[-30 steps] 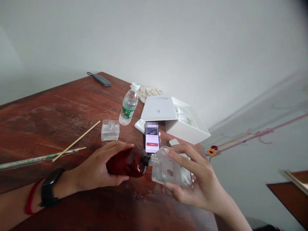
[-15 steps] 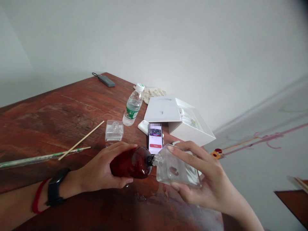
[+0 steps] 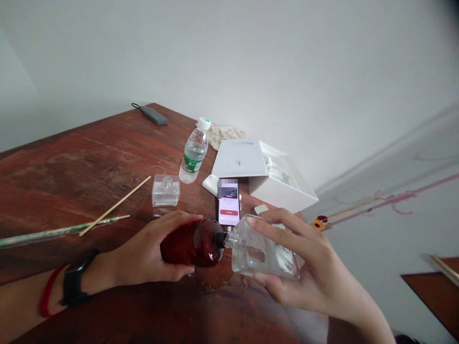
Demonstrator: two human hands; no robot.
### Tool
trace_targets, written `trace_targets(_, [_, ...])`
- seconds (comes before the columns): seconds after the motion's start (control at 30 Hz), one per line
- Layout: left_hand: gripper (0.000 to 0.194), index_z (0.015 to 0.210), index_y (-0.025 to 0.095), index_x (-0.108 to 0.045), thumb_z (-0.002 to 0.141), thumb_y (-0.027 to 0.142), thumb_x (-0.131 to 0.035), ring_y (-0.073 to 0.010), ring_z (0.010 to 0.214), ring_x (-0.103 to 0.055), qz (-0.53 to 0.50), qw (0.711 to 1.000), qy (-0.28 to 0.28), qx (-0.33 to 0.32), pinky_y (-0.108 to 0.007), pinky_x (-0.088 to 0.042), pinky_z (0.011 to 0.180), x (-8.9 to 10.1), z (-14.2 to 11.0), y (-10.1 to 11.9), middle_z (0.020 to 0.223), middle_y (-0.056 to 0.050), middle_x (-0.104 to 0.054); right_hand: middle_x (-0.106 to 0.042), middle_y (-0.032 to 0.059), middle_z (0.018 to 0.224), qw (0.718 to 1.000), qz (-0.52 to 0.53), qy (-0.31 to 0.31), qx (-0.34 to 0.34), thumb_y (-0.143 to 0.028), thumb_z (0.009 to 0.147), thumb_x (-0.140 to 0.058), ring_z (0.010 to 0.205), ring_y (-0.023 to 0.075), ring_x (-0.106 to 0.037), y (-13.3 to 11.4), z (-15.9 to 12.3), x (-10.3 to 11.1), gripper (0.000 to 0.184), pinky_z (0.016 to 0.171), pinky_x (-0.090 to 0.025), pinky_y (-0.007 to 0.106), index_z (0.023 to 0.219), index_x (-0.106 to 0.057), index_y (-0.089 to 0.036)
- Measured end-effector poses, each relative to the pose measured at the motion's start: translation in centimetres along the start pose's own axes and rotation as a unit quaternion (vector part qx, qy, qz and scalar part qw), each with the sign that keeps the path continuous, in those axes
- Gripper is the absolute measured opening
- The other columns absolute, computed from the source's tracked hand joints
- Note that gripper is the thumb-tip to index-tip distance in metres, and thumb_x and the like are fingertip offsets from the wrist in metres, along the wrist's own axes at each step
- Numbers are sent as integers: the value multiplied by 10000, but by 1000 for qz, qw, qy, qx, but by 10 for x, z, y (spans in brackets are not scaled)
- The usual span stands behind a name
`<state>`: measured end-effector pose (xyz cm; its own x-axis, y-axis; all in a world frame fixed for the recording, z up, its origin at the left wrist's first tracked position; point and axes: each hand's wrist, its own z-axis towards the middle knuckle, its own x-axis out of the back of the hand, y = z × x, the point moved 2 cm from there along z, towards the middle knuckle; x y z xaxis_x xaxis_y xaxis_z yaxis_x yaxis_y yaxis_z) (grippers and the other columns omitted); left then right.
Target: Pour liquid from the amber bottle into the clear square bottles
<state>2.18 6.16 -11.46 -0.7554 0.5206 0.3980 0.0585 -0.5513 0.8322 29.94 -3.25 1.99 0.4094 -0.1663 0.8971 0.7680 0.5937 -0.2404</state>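
Note:
My left hand (image 3: 150, 248) is wrapped round a dark red-brown bottle (image 3: 195, 244), tipped on its side with its black neck pointing right. My right hand (image 3: 297, 253) grips a clear, square glass bottle (image 3: 260, 251), also on its side, its neck pointing left. The two necks meet mouth to mouth above the table. A little liquid shows inside the clear bottle. Beyond my left hand a second clear glass piece (image 3: 166, 191), squarish with a round knob, stands on the wood. Drops of liquid lie on the table below the bottles.
On the wooden table (image 3: 107, 162) are a water bottle (image 3: 193, 150), a lit phone (image 3: 228, 203), an open white box (image 3: 283, 184), a chopstick (image 3: 116, 205), a wrapped chopstick packet (image 3: 64, 232), a grey device (image 3: 154, 115) and a crumpled cloth (image 3: 225, 136). Pink strings (image 3: 387, 203) hang at right.
My view has shifted slightly, so the table things sit a little further left and higher. Both hands keep their holds, with the bottle necks still together.

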Motion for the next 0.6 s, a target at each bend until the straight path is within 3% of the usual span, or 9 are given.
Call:
trace_targets(0.2, [741, 1508, 300, -515, 847, 307, -851, -327, 1266, -725, 9, 1000, -13, -4, -478, -590, 1119, 1, 3, 3, 1440, -83, -704, -729, 133, 1339, 1000, -19, -3, 0, -411, 901, -841, 1358, 383, -695, -2, 2, 1, 649, 1001, -663, 522, 1511, -648, -301])
trace_targets(0.6, [710, 1503, 280, -474, 870, 294, -796, -322, 1232, -742, -19, 999, -35, 5, -475, -615, 1080, -2, 4, 2, 1423, -112, -707, -756, 118, 1276, 1000, -13, 3, -17, -360, 875, -844, 1306, 385, -732, -6, 8, 2, 643, 1010, -668, 513, 1496, -681, -318])
